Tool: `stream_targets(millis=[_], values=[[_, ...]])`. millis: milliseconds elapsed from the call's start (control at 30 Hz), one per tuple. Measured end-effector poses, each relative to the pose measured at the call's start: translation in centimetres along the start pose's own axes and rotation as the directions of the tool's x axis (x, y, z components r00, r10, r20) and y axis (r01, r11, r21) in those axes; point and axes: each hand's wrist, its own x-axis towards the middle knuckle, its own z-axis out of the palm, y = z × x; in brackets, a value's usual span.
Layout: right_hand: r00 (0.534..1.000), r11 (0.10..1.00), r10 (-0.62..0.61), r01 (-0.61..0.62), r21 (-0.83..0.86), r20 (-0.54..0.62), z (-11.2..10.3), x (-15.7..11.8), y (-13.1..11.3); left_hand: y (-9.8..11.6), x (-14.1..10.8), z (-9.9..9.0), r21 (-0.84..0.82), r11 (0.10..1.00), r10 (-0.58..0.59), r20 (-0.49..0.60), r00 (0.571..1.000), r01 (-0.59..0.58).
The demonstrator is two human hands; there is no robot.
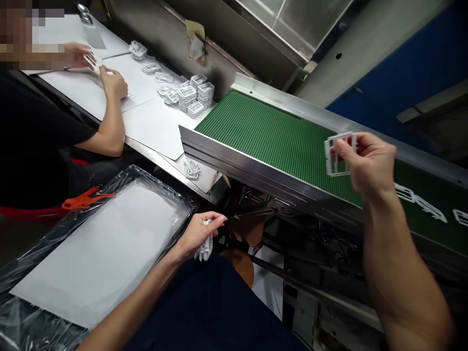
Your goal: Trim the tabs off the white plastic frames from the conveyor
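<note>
Pretty cramped workshop: a blue panel (395, 63) at the back right, and a green ribbed conveyor belt (263, 131) with metal sides (248, 165) running diagonally through the middle. Left of that there's a bench (171, 165) covered in white sheets (146, 122), with its far end up by a co-worker.

The person's right hand (371, 161) is over the belt, thumb and fingers pinched on a white frame piece (338, 156), might be a couple overlapping, hard to say. More white pieces (420, 202) lie on the belt just past that wrist, close to the right edge of the view. The left hand (203, 231) is lower down, in front of the dark blue clothing, fingers closed around a bunch of similar white parts (204, 247); can't count them from here.

Over on the bench, neat stacks of white frames (195, 95) sit next to the belt's end, with looser piles (151, 68) behind, plus a small heap (192, 168) on the near corner. The co-worker's two hands (115, 85) have another white piece (95, 63) between them. Closer in, a big white sheet (109, 253) lies on clear crinkly plastic (27, 317), and an orange tool (86, 199) rests by its far edge.
</note>
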Motion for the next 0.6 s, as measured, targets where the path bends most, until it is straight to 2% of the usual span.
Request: stream_targets(millis=[33, 67, 133, 167, 233, 300, 400, 467, 600], values=[[0.995, 0.991, 0.012, -0.025, 0.134, 0.097, 1.4, -2.0, -2.2, 0.8, -0.4, -0.1, -0.005, 1.000, 0.023, 0.029, 0.999, -0.023], [0.966, 0.975, 0.041, -0.095, 0.203, 0.253, 3.0, -4.2, -4.2, 1.6, -0.7, -0.3, -0.014, 0.999, 0.054, 0.061, 0.997, -0.053], [0.830, 0.921, 0.100, -0.286, 0.265, 0.548, 6.5, -8.7, -7.2, 3.1, -1.4, -0.7, -0.032, 0.994, 0.106, 0.121, 0.987, -0.103], [0.751, 0.867, 0.130, -0.403, 0.294, 0.648, 8.2, -10.7, -8.0, 3.5, -1.6, -0.8, -0.032, 0.994, 0.112, 0.135, 0.985, -0.108], [0.622, 0.741, 0.158, -0.588, 0.324, 0.767, 11.0, -14.0, -8.4, 3.7, -1.8, -1.2, 0.002, 0.997, 0.076, 0.133, 0.988, -0.077], [0.521, 0.602, 0.172, -0.727, 0.329, 0.836, 12.7, -15.9, -7.4, 2.9, -1.7, -1.5, 0.031, 1.000, -0.005, 0.093, 0.996, 0.003], [0.407, 0.393, 0.226, -0.869, 0.299, 0.885, 13.3, -17.0, -5.2, 1.0, -1.5, -1.9, -0.028, 0.993, -0.114, 0.026, 0.993, 0.115], [0.352, 0.287, 0.269, -0.918, 0.274, 0.897, 13.1, -17.3, -3.9, 0.0, -1.2, -2.1, -0.089, 0.986, -0.142, -0.012, 0.990, 0.140], [0.268, 0.172, 0.309, -0.959, 0.224, 0.912, 12.3, -18.0, -2.4, -0.7, -0.8, -2.3, -0.138, 0.978, -0.168, -0.079, 0.983, 0.156]])
